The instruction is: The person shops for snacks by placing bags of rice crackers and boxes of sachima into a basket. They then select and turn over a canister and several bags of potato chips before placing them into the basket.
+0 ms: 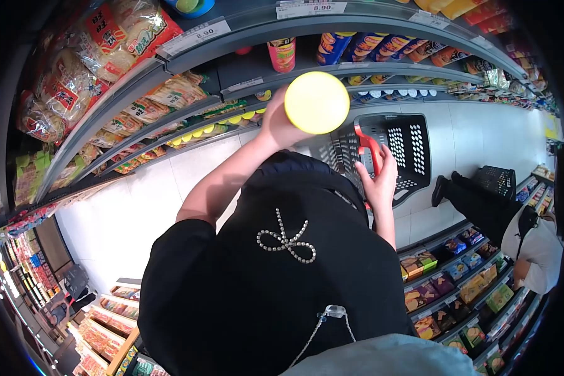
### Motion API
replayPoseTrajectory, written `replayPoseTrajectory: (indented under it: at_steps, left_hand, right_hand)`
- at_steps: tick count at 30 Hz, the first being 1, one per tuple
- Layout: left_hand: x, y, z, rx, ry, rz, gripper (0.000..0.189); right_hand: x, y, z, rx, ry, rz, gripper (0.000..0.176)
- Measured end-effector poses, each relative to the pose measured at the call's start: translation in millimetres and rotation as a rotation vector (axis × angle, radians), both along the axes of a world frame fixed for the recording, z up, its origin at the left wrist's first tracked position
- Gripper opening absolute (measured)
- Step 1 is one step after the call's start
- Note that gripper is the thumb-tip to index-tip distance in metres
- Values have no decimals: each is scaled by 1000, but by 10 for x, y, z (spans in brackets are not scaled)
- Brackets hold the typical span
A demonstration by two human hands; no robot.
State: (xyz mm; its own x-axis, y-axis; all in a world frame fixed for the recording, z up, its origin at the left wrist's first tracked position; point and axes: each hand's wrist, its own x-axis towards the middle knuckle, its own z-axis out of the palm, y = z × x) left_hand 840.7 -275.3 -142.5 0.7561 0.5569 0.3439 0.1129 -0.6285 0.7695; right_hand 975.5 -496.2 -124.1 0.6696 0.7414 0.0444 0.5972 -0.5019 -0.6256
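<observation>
My left hand is wrapped round the side of a canister with a round yellow lid. The lid faces up toward me and hides most of the canister's body. My right hand is at the red handle of a dark shopping basket, thumb on one side and fingers on the other. The basket has perforated walls and sits low in front of me to the right. On the shelf just beyond the left hand stand a pink canister and a blue canister.
Shelves with price tags curve across the front, with bagged snacks at left. At right, a person in a white top stands by a shelf of boxed goods, near another dark basket. Pale floor tiles lie below.
</observation>
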Motion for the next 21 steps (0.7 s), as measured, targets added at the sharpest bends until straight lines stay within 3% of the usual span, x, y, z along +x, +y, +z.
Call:
replayPoseTrajectory:
  at_steps: [2, 3, 5, 6, 9, 13, 15, 17, 21]
  left_hand:
    - [-133, 127, -161, -49, -90, 57, 55]
    - [-167, 157, 45, -80, -240, 63, 60]
    - [-274, 312, -76, 81, -305, 161, 64]
    - [-327, 387, -156, 106, -261, 210, 63]
    - [-444, 541, -260, 182, -277, 300, 61]
    - [-555, 802, -555, 76, -326, 277, 66]
    - [-584, 878, -642, -159, -254, 331, 68]
    - [-561, 966, -653, 149, -177, 367, 69]
    - [-521, 1158, -934, 13, -153, 493, 53]
  right_hand:
    - [46, -172, -128, -102, -104, -84, 74]
    - [69, -265, -204, -142, -142, -109, 75]
    - [67, -420, -295, -308, -87, -168, 78]
    - [74, -526, -413, -365, -137, -169, 72]
    - [47, -608, -564, -580, 88, -276, 51]
    - [79, -639, -783, -647, -108, -332, 33]
    - [80, -616, -737, -634, -93, -328, 32]
    - [65, -588, -696, -621, -72, -348, 28]
    - [58, -604, -713, -584, -71, -360, 26]
